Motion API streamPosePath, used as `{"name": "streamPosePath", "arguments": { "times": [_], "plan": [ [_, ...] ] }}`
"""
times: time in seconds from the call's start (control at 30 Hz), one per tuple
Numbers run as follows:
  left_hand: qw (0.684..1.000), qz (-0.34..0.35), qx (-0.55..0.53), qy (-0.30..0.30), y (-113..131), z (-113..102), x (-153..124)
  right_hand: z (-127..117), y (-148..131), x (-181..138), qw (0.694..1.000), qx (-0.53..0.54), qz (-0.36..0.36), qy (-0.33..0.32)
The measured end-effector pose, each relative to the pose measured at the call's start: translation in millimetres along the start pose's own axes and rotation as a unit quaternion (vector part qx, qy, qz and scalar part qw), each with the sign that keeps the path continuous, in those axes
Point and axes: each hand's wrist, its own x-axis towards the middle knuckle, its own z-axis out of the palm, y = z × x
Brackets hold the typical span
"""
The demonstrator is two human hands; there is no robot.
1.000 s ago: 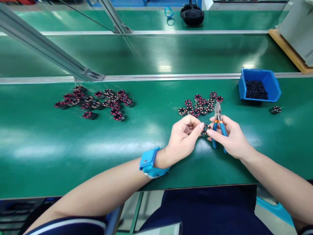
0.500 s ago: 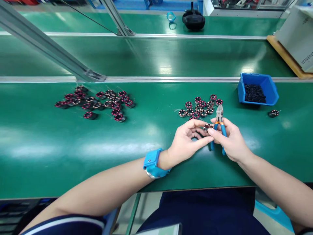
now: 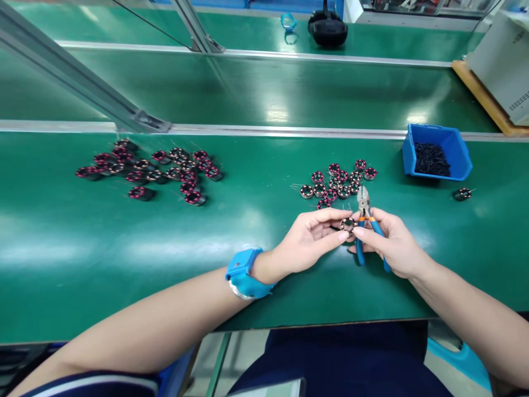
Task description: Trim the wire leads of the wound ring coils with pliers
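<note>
Between the fingertips of my left hand [image 3: 312, 240] is a small ring-shaped motor stator [image 3: 347, 224] with copper windings. My left thumb presses its near side and the fingers lie behind it. My right hand [image 3: 390, 242] is closed around cutting pliers [image 3: 364, 215] with blue and orange handles, their jaws pointing away from me. The right thumb tip also reaches the stator's right edge. Just beyond my hands lies a group of similar stators [image 3: 343, 191], with thin wire ends sticking out of some.
A larger pile of wound stators [image 3: 182, 171] lies at the left. At the right stands a blue bin [image 3: 458, 157] holding black pieces, with a single stator [image 3: 462, 193] near it. A metal rail [image 3: 264, 131] runs behind; a slanted post [image 3: 95, 82] rises at left.
Both hands have come slightly nearer to me with the stator and pliers. The left thumb has shifted onto the stator's near edge, and the plier handles are spread a little wider.
</note>
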Motion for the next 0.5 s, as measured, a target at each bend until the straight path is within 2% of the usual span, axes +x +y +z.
{"name": "streamPosePath", "arguments": {
  "times": [0.17, 0.33, 0.5],
  "plan": [
    [0.995, 0.053, 0.072, 0.045, -5.1, 10.6, 0.1, 6.2, 1.3, -1.8, 0.999, -0.046, -0.006, 0.007],
    [0.966, 0.136, 0.191, 0.107, 0.6, 8.5, 4.5, 7.1, 1.3, -3.5, 0.999, -0.054, 0.004, 0.002],
    [0.971, 0.146, 0.115, 0.153, 8.0, 1.4, -1.0, 5.8, 0.2, -2.1, 0.999, -0.015, 0.013, 0.040]
  ]
}}
